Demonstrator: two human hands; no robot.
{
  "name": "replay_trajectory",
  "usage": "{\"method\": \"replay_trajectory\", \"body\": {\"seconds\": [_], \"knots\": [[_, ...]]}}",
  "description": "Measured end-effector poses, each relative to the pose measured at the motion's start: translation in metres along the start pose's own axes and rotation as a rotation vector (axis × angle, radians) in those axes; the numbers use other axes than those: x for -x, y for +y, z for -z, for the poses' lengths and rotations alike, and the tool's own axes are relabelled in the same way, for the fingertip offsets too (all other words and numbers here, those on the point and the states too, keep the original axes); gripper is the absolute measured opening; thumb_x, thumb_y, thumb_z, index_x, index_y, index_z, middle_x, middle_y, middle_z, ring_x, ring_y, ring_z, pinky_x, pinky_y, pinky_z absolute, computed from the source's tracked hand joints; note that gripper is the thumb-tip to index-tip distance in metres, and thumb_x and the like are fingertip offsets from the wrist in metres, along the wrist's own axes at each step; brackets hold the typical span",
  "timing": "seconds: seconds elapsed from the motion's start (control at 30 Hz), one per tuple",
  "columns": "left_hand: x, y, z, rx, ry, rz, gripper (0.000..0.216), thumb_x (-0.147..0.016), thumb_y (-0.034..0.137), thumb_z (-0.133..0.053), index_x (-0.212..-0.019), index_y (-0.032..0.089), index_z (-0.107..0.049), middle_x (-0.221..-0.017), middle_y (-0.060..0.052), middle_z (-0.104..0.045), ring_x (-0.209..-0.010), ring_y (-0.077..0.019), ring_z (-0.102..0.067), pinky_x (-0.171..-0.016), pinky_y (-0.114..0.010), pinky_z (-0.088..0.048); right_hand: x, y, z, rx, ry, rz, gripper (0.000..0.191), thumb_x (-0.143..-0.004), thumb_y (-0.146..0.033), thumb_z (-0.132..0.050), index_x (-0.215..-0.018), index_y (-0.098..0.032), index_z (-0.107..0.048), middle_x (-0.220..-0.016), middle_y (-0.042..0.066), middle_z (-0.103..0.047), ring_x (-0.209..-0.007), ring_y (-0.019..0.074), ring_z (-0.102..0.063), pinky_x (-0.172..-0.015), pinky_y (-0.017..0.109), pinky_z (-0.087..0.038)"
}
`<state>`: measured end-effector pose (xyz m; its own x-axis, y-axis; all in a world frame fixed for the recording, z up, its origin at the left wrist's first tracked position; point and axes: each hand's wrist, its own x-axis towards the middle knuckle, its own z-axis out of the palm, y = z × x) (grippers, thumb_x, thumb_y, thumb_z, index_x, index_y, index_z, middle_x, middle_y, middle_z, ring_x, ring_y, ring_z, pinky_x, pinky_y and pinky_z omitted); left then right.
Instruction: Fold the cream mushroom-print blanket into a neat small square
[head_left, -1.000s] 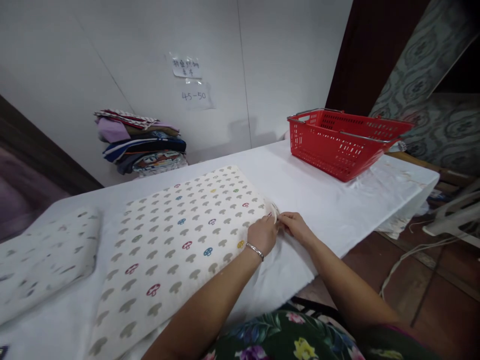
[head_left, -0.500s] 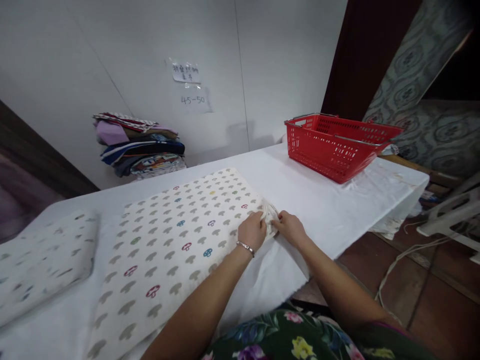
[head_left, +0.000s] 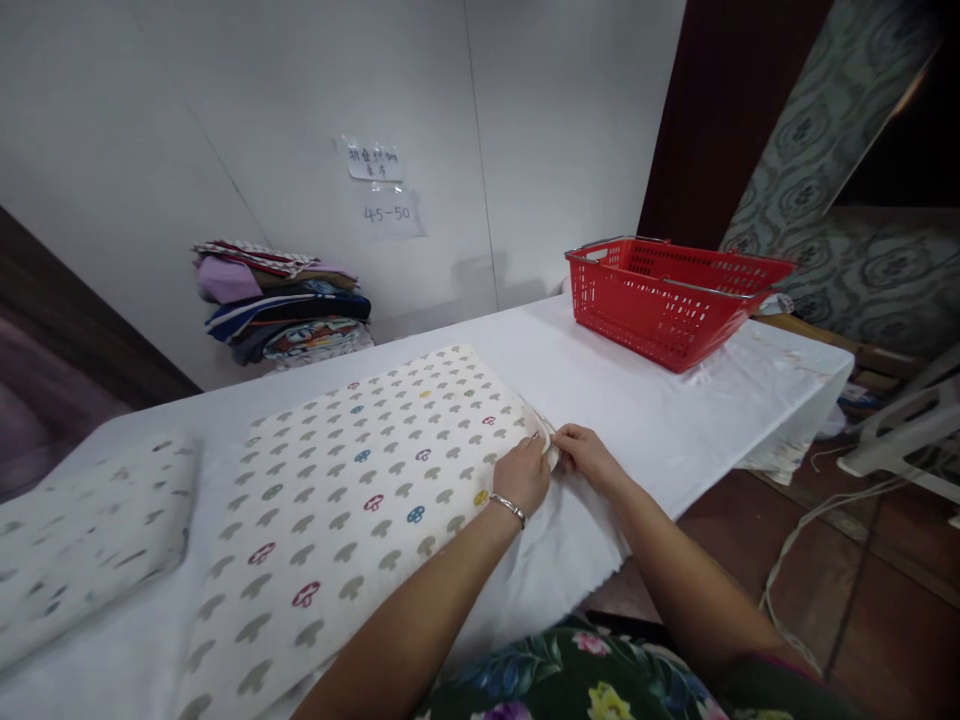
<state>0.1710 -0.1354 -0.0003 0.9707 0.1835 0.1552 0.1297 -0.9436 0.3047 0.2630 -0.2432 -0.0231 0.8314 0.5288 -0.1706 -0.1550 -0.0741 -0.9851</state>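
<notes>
A cream cloth [head_left: 352, 510] printed with grey mushrooms and a few coloured ones lies flat on the white-covered table. At its near right corner my left hand [head_left: 523, 474], with a silver bracelet at the wrist, is closed on the bunched edge. My right hand [head_left: 586, 455] pinches the same corner from the right side, its thumb and fingers close to the left hand's fingers. The cloth between the hands is gathered and slightly raised. Part of the corner is hidden by the fingers.
A folded speckled white cloth [head_left: 97, 540] lies at the left. A red plastic basket [head_left: 675, 310] stands at the back right. Folded fabrics [head_left: 289, 305] are stacked against the wall behind the table. A white stool [head_left: 911, 430] and cords are on the floor at right.
My left hand has shifted slightly right and down along the cloth's corner, uncovering a yellow mushroom print. The gathered edge between the hands is smaller. My view has tilted slightly upward.
</notes>
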Motion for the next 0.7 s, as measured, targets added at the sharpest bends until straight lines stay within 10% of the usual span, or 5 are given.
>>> {"method": "replay_trajectory", "body": {"seconds": [0.37,0.57,0.7], "knots": [[0.001,0.002,-0.001,0.047,0.024,0.031,0.035,-0.084,0.037,-0.049,-0.115,0.021,-0.050,-0.107,-0.005,-0.059,-0.094,-0.0181,-0.058,-0.076,-0.027,-0.044,0.003,-0.005,0.002,-0.069,-0.069,-0.036,0.024,-0.063,-0.038,-0.061,-0.073,-0.017,-0.056,-0.051,-0.003,-0.056,-0.037,0.0079,-0.044,-0.038,0.020,-0.025],[-0.014,-0.004,0.020,0.060,0.091,0.110,0.025,-0.084,0.021,-0.043,-0.104,0.021,-0.056,-0.102,-0.004,-0.063,-0.095,-0.0166,-0.057,-0.079,-0.026,-0.042,-0.005,-0.005,0.013,0.535,0.249,0.181,0.026,-0.073,-0.040,-0.050,-0.068,-0.018,-0.063,-0.071,0.004,-0.064,-0.062,0.0138,-0.053,-0.056,0.025,-0.036],[-0.019,-0.004,0.034,0.027,0.140,0.107,0.024,-0.084,0.022,-0.041,-0.103,0.022,-0.056,-0.100,-0.003,-0.062,-0.094,-0.0166,-0.057,-0.077,-0.027,-0.042,-0.009,-0.009,0.011,0.723,0.202,0.070,0.022,-0.067,-0.036,-0.060,-0.055,-0.018,-0.057,-0.063,0.005,-0.061,-0.068,0.0174,-0.054,-0.058,0.026,-0.034]]}}
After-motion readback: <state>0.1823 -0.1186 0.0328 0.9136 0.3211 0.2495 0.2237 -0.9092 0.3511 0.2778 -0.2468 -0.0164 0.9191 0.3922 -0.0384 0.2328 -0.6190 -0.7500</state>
